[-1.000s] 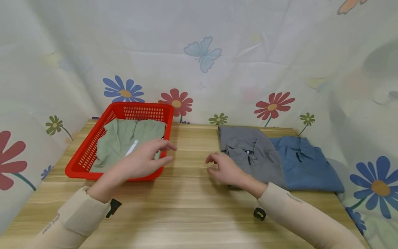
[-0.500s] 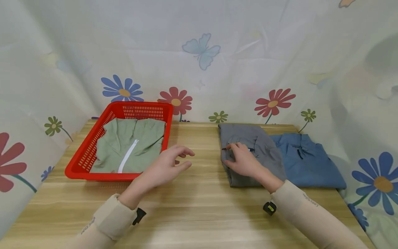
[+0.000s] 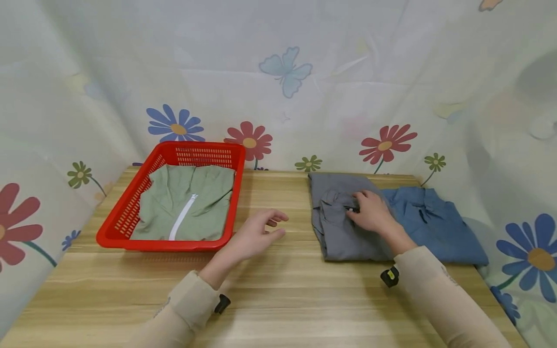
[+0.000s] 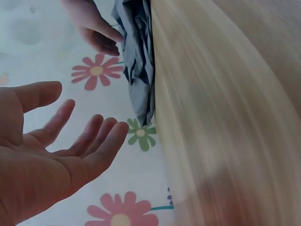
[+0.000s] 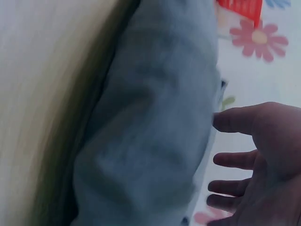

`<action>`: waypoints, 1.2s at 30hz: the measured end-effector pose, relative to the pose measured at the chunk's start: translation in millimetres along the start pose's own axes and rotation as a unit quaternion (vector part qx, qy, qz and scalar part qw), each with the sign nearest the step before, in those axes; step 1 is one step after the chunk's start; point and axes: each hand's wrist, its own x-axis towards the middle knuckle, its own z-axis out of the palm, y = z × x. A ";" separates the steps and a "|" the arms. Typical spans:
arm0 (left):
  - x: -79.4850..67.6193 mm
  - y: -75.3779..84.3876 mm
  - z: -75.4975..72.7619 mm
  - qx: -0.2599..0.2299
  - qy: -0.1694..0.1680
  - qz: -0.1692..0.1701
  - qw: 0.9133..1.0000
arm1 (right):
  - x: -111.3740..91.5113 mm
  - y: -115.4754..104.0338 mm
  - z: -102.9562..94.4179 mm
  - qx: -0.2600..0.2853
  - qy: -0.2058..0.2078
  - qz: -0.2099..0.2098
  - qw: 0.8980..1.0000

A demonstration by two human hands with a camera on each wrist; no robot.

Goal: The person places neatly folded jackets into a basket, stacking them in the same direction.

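Observation:
My right hand (image 3: 372, 212) is over the folded grey shirt (image 3: 344, 241), fingers loosely bent above its collar. In the right wrist view that hand (image 5: 268, 160) has its fingers spread beside the thick fold of cloth (image 5: 155, 113), holding nothing. To the right of the grey shirt, and partly under it in the head view, lies a folded blue shirt (image 3: 448, 237). My left hand (image 3: 256, 234) hovers over the wooden table between basket and shirts, fingers relaxed. The left wrist view shows the left palm (image 4: 42, 169) with nothing in it.
A red plastic basket (image 3: 161, 245) stands on the left of the wooden table (image 3: 283, 299). Inside it lies a folded light green garment (image 3: 209, 208) with a white zip. A flower-printed curtain (image 3: 330, 96) hangs behind and along both sides.
Both hands have moved rightward. The left has come away from in front of the basket; the right has passed from beside the grey shirt to above it. The garments stay put.

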 end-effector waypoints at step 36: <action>28.1 -25.0 31.0 -0.070 0.006 -0.125 0.990 | 13.4 -3.0 31.3 0.048 -0.016 -0.030 0.998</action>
